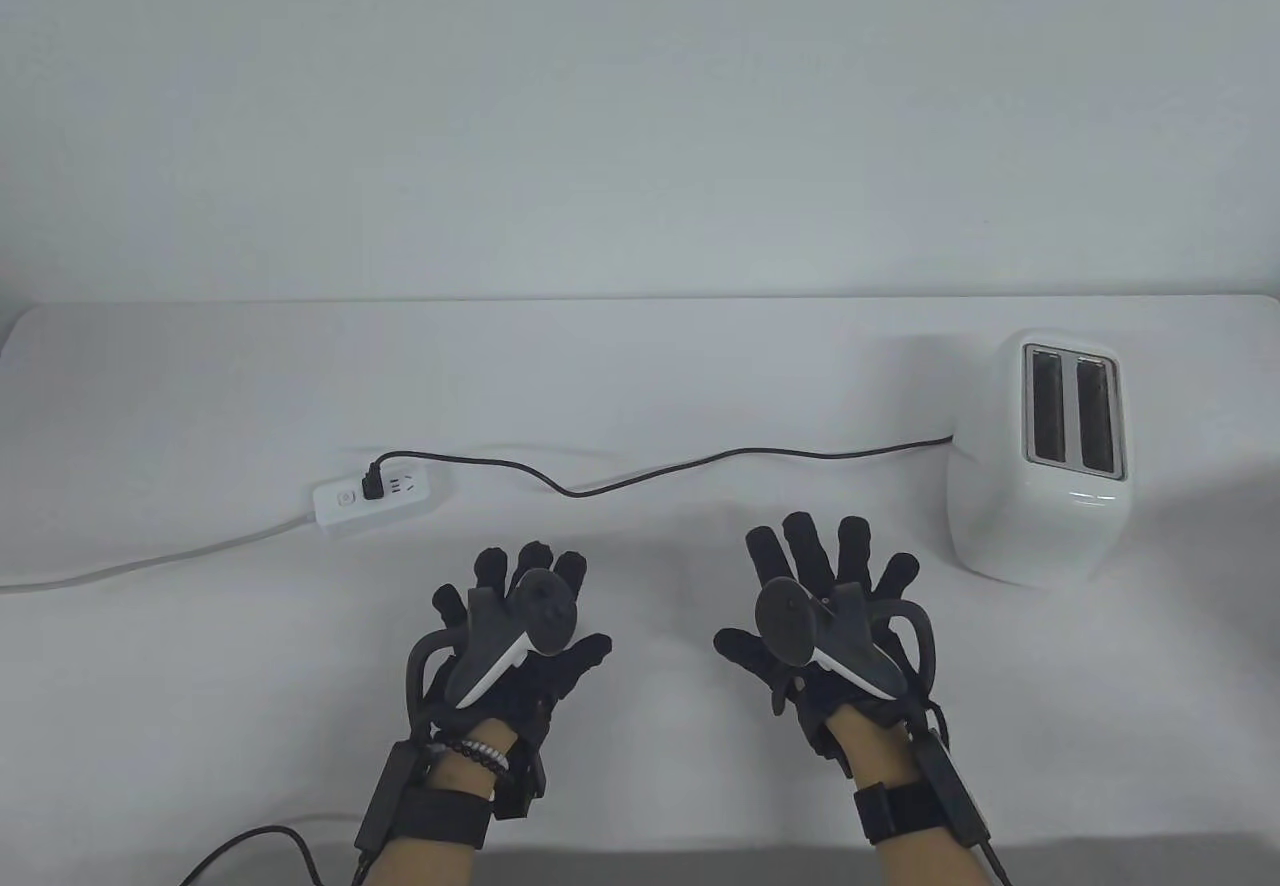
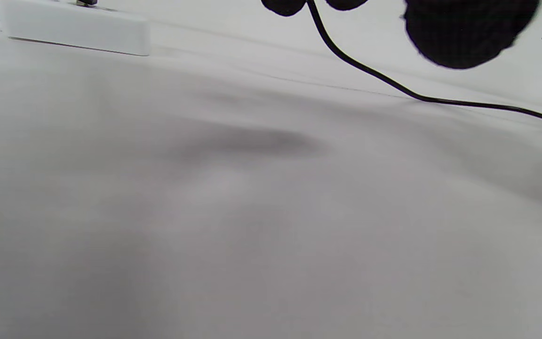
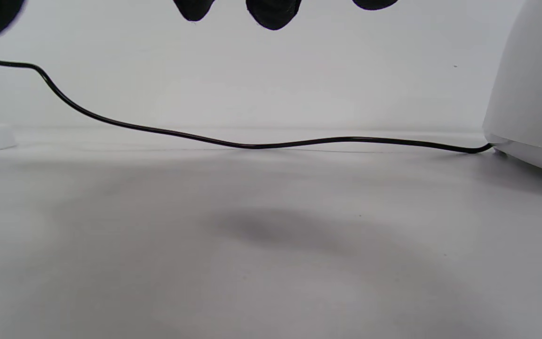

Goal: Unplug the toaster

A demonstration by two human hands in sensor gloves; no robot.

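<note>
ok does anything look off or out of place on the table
Nothing stands out. The toaster stands upright, its black cord runs loosely to the plug seated in the power strip, and both hands hold nothing.

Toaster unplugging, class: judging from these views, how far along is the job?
Nothing is done yet: the black plug sits in the white power strip, its cord running to the toaster. Nothing is in hand: the left hand and right hand are spread open, holding nothing. Left: grip the plug and pull it out.
</note>
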